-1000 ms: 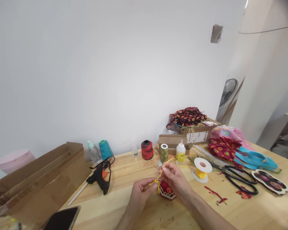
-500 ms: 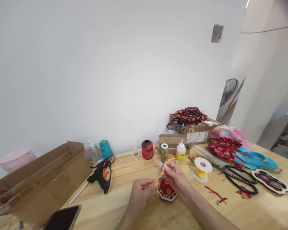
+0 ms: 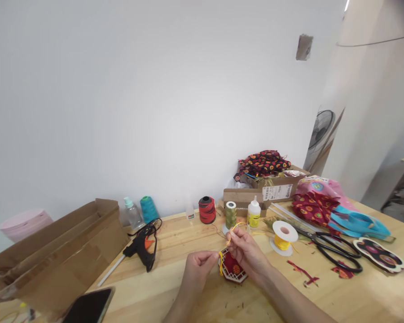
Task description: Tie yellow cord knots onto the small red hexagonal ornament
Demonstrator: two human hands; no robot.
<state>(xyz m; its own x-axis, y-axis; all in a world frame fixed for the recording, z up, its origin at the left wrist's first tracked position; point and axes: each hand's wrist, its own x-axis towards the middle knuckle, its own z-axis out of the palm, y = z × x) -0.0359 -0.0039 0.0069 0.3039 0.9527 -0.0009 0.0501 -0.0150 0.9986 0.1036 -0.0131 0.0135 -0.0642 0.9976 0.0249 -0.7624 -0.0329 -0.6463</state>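
Yellow cord [image 3: 221,264] is looped at the left corner of a lattice-edged ornament [image 3: 234,270] with a dark red patterned fabric middle. My left hand [image 3: 199,269] pinches at that corner, thumb against forefinger, with the cord at its fingertips. Above the ornament's right side, my right hand [image 3: 245,251] is closed with a length of the same cord between its thumb and finger. Part of the ornament is hidden behind my right hand. A white spool of yellow cord [image 3: 282,243] stands to the right of that hand.
Black scissors [image 3: 336,251] and fabric scraps [image 3: 303,274] lie at the right. Behind my hands stand a glue bottle [image 3: 254,213], a green thread spool [image 3: 231,215] and a red cord roll [image 3: 207,210]. Leftward are a glue gun [image 3: 142,249], a cardboard box [image 3: 77,251] and a phone [image 3: 89,306].
The cord between my hands, visible half a second ago, no longer shows clearly. My right fingers have shifted slightly; my left hand stays nearly in place at the ornament's corner.
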